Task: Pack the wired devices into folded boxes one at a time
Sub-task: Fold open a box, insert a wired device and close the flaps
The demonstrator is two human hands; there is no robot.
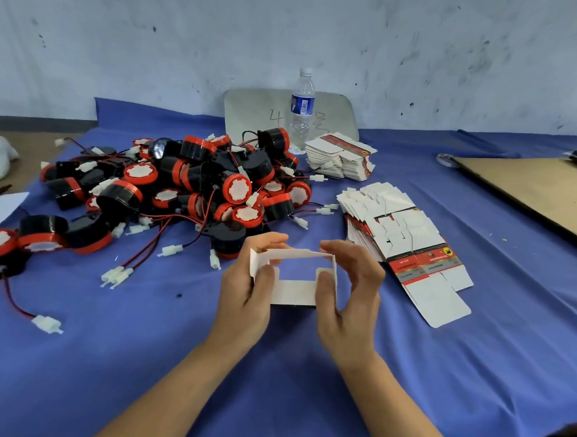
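Both hands, left hand [248,280] and right hand [350,283], grip a half-opened box [293,289] near the device pile [194,185], mid-folding; flaps need tucking next.

On my feed the left hand [246,283] and right hand [354,283] hold a half-opened white box [294,291] between them over the blue cloth [136,361], fingers curled round its two ends, thumbs pressed on its near face. Behind them I see a heap of red-and-black wired devices [181,184]. To the right lies a fanned stack of flat boxes [397,231], with a second stack [338,155] beside a water bottle [301,111] and a cardboard sheet [535,193] at far right.
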